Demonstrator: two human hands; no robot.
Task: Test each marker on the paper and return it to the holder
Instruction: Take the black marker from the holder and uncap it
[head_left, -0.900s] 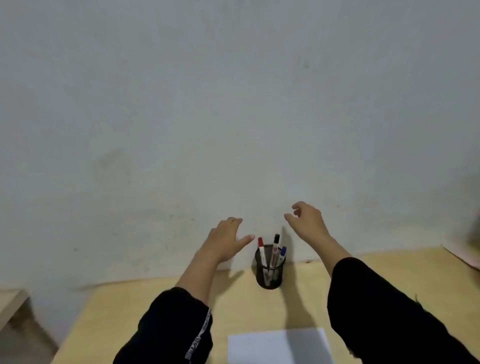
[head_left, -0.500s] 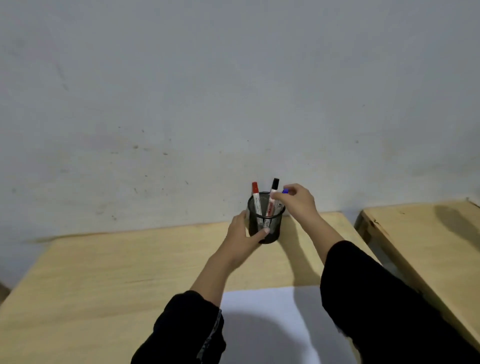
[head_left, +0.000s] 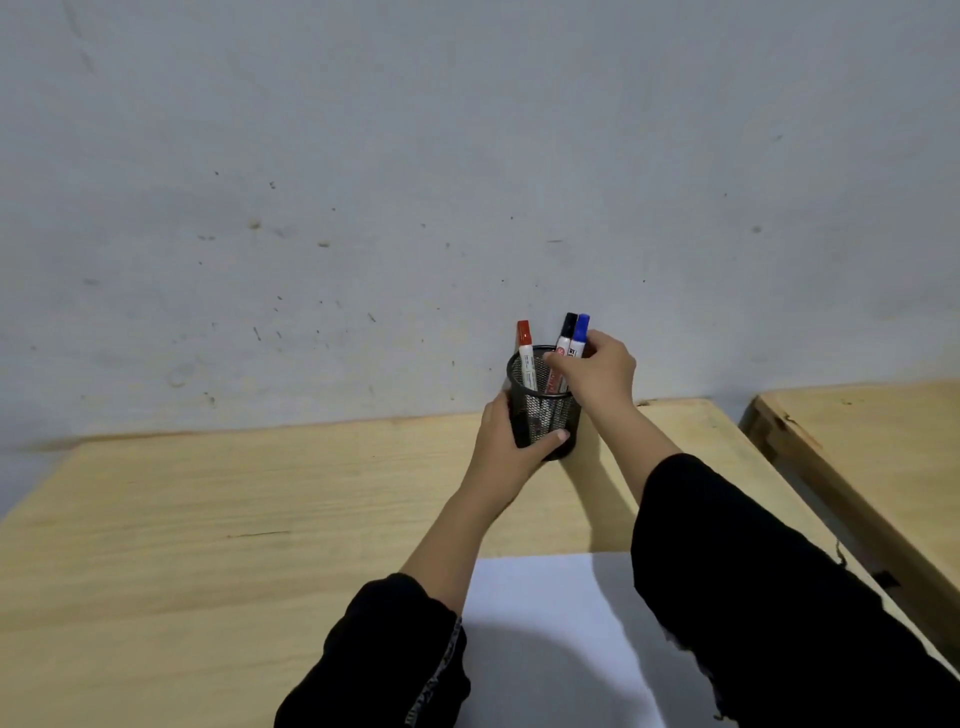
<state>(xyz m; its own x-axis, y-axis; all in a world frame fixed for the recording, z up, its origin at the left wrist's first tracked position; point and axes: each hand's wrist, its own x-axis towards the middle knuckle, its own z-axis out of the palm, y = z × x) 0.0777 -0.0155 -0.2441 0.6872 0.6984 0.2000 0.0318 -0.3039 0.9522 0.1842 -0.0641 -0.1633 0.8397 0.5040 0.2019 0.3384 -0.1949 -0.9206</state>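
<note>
A black mesh holder (head_left: 540, 400) stands at the back of the wooden table (head_left: 260, 519), close to the wall. Three markers stick out of it: a red-capped marker (head_left: 525, 353) on the left, a black-capped marker (head_left: 566, 332) and a blue-capped marker (head_left: 580, 332) on the right. My left hand (head_left: 511, 447) wraps around the holder's lower left side. My right hand (head_left: 597, 374) pinches the blue-capped marker at the holder's rim. A white sheet of paper (head_left: 550, 634) lies on the table near me, partly under my sleeves.
A grey wall (head_left: 415, 182) rises right behind the holder. A second wooden table (head_left: 883, 441) stands to the right, with a narrow gap between the two.
My left hand closed around the holder after hovering beside it. My right hand came down from above onto the blue-capped marker and now grips it. The view has tilted down.
</note>
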